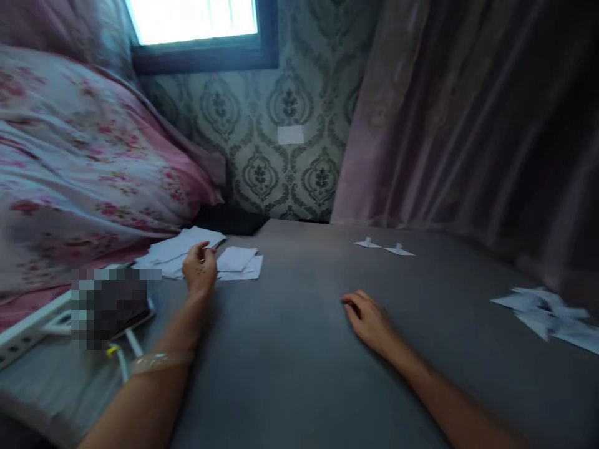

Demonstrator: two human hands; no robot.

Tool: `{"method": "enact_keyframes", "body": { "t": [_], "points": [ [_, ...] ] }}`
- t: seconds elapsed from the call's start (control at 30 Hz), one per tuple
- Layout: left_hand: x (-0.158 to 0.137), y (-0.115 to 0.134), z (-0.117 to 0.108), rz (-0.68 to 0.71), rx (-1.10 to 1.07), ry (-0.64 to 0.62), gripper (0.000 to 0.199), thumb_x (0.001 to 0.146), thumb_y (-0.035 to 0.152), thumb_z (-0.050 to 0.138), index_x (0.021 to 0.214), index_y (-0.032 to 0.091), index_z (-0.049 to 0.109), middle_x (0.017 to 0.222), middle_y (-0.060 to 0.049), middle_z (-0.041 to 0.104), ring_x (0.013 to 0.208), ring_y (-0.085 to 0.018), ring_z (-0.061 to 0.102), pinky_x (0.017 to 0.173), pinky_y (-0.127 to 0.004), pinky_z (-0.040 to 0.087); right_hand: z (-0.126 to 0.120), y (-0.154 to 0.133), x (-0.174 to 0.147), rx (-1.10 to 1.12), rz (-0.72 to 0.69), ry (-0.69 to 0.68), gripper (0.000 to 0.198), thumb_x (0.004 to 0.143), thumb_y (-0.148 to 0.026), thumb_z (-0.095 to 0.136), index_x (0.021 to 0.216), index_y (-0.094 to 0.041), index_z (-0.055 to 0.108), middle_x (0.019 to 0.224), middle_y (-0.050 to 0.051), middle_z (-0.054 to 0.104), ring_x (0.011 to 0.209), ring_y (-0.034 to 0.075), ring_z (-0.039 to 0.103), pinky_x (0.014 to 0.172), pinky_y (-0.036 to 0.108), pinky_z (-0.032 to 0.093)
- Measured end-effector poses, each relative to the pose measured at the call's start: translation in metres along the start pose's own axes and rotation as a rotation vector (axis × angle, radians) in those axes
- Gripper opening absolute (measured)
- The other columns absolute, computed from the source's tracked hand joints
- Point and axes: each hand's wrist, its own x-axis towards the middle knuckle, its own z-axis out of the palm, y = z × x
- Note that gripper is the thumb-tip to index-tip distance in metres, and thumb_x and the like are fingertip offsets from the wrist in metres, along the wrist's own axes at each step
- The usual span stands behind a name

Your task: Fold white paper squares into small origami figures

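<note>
My left hand (pixel 200 268) is over the near edge of a loose pile of white paper sheets (pixel 180 246), its fingers bent and somewhat apart, and no sheet shows in its grasp. Just right of it lies a smaller stack of square white papers (pixel 238 259). My right hand (pixel 367 318) rests on the grey surface (pixel 290 349), fingers curled in toward the thumb, with nothing visible in them. Beyond it stand two small folded white paper pieces (pixel 367 243), flat with a short upright part in the middle.
Folded white papers (pixel 547 312) lie heaped at the right edge. On the left are a blurred-out dark object (pixel 119 305), a white cable (pixel 122 365) and a white rail (pixel 28 333). Floral bedding (pixel 93 168), a black flat item (pixel 229 219) and pink curtains (pixel 402 125) border the surface.
</note>
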Motion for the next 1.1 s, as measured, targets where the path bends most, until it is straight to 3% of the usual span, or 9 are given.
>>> {"method": "enact_keyframes", "body": {
  "t": [0.1, 0.27, 0.43, 0.6, 0.83, 1.1],
  "points": [
    [0.003, -0.009, 0.001, 0.003, -0.090, 0.015, 0.035, 0.081, 0.024, 0.040, 0.109, 0.013, 0.058, 0.087, -0.008, 0.069, 0.080, -0.020, 0.065, 0.074, -0.030, 0.050, 0.003, 0.005, 0.002, -0.005, -0.010, -0.021, 0.026, 0.088, -0.024, 0.040, 0.098, -0.020, 0.063, 0.094, 0.006, 0.061, 0.083, 0.018, 0.061, 0.074, 0.029, 0.046],
    [0.003, -0.017, 0.006, 0.035, -0.024, -0.059, 0.035, 0.084, 0.022, 0.037, 0.111, 0.011, 0.056, 0.090, -0.009, 0.069, 0.084, -0.019, 0.065, 0.077, -0.030, 0.049, 0.006, 0.010, 0.003, -0.025, -0.008, -0.021, 0.026, 0.088, -0.028, 0.039, 0.098, -0.021, 0.063, 0.094, 0.006, 0.062, 0.083, 0.018, 0.062, 0.073, 0.030, 0.047],
    [-0.004, -0.018, 0.017, 0.157, 0.100, -0.283, 0.030, 0.079, 0.028, 0.054, 0.105, 0.014, 0.061, 0.104, -0.011, 0.066, 0.097, -0.023, 0.061, 0.088, -0.034, 0.045, 0.010, 0.016, 0.005, -0.010, -0.033, -0.038, 0.026, 0.088, -0.030, 0.040, 0.099, -0.021, 0.062, 0.097, 0.006, 0.062, 0.082, 0.018, 0.063, 0.074, 0.031, 0.049],
    [-0.012, -0.017, 0.026, 0.236, 0.195, -0.471, 0.061, 0.065, 0.044, 0.071, 0.117, 0.015, 0.056, 0.129, -0.014, 0.053, 0.121, -0.028, 0.046, 0.103, -0.035, 0.033, 0.011, 0.018, 0.006, -0.006, -0.031, -0.034, 0.027, 0.089, -0.032, 0.039, 0.099, -0.022, 0.062, 0.097, 0.006, 0.062, 0.082, 0.019, 0.063, 0.074, 0.032, 0.050],
    [-0.009, -0.018, 0.027, 0.143, 0.253, -0.579, 0.065, 0.070, 0.039, 0.064, 0.125, 0.009, 0.048, 0.130, -0.020, 0.050, 0.122, -0.032, 0.046, 0.102, -0.039, 0.033, 0.012, 0.018, 0.006, -0.008, -0.038, -0.040, 0.029, 0.090, -0.034, 0.037, 0.099, -0.021, 0.061, 0.097, 0.007, 0.062, 0.085, 0.020, 0.063, 0.078, 0.034, 0.049],
    [-0.001, -0.017, 0.020, -0.008, 0.109, -0.598, 0.061, 0.070, 0.044, 0.064, 0.120, 0.010, 0.052, 0.126, -0.018, 0.056, 0.114, -0.030, 0.053, 0.097, -0.037, 0.039, 0.009, 0.014, 0.006, -0.005, -0.031, -0.026, 0.029, 0.088, -0.033, 0.038, 0.098, -0.021, 0.063, 0.094, 0.007, 0.063, 0.083, 0.020, 0.063, 0.077, 0.033, 0.049]
  ]
}}
